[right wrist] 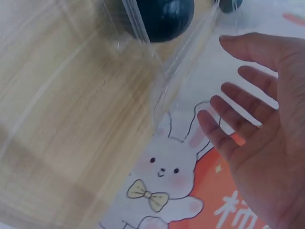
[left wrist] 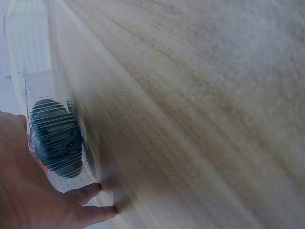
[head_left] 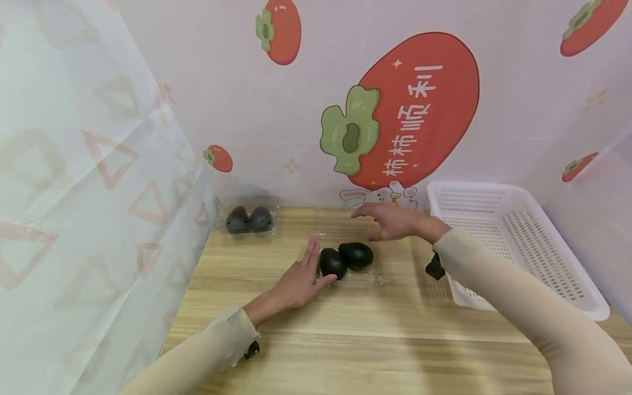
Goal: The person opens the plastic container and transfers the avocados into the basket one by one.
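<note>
Two dark avocados (head_left: 356, 255) lie in a clear plastic clamshell box (head_left: 365, 280) on the wooden table. Its transparent lid (head_left: 336, 222) is folded back toward the wall. My left hand (head_left: 296, 282) rests against the box's left side, fingers straight, with the thumb at the front corner. In the left wrist view, ridged plastic (left wrist: 45, 83) of the box stands beside the palm. Over the lid's right end hovers my right hand (head_left: 392, 221), its fingers loosely spread and holding nothing. The right wrist view shows that hand (right wrist: 267, 114) beside the lid's edge.
A second clear box (head_left: 271, 227) with two dark avocados sits at the back left, near the wall. To the right stands a white perforated plastic basket (head_left: 558, 219). A printed cloth (head_left: 296, 120) covers the back wall. Bare wood (head_left: 355, 351) stretches in front.
</note>
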The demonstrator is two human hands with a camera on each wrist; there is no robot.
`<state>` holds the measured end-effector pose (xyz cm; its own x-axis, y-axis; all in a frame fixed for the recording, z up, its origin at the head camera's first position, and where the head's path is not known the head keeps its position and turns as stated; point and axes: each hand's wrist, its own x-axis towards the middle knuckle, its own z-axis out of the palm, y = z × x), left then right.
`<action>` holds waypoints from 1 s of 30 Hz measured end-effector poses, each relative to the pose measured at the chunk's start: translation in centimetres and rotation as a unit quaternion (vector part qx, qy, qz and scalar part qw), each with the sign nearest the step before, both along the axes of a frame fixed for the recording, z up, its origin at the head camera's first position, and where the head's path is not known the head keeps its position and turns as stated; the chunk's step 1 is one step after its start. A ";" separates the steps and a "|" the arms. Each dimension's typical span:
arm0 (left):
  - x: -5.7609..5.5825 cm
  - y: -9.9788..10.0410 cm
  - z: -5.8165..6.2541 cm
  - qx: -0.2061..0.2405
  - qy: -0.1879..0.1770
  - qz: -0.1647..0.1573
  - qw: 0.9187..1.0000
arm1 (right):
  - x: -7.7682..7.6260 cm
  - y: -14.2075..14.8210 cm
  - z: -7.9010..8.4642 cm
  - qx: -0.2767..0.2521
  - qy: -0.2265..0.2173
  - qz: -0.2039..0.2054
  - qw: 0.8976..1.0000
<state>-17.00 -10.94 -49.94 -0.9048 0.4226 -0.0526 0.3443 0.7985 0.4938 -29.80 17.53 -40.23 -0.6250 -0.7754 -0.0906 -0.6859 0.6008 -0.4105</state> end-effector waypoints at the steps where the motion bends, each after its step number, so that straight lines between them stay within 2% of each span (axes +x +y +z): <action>1: 0.0 0.0 0.0 0.001 0.000 0.000 1.000 | 0.3 -0.1 0.2 0.004 0.003 0.010 1.000; 15: -0.1 -0.1 0.0 0.006 -0.006 -0.003 1.000 | 3.0 -1.6 0.6 0.055 0.003 0.112 0.992; 24: -0.1 -0.1 -0.3 0.003 0.001 -0.005 1.000 | 3.3 -2.2 -0.5 0.067 0.015 0.132 0.989; 30: -0.2 0.0 -0.2 -0.001 0.006 -0.001 1.000 | 3.3 -2.3 -1.1 0.060 0.019 0.128 0.990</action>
<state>-17.16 -10.97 -50.18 -0.9044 0.4245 -0.0419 0.3524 0.7989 0.4874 -26.51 15.23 -41.36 -0.4135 -0.8941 -0.1722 -0.8361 0.4477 -0.3171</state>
